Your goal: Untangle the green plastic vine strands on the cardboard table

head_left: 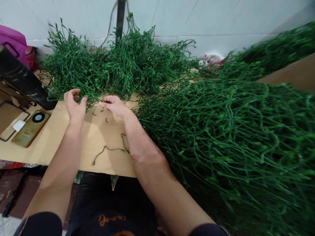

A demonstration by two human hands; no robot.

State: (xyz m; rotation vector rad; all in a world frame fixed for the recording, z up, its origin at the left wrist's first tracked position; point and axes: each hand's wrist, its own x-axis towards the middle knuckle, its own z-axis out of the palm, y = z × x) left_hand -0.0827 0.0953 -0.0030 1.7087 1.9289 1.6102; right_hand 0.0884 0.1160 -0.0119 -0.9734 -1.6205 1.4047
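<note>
Green stems, tan tabletop, tiled wall, left fingers spread, right fingers pinching stems

From where I stand, the one camera sits on the worker's head, facing forward and down over the lap at bottom centre. Both forearms rise from the bottom edge, near the lens; the tan worktop spreads just beyond, green stems loom close at right, and the pale wall, farthest off, spans the top.
</note>
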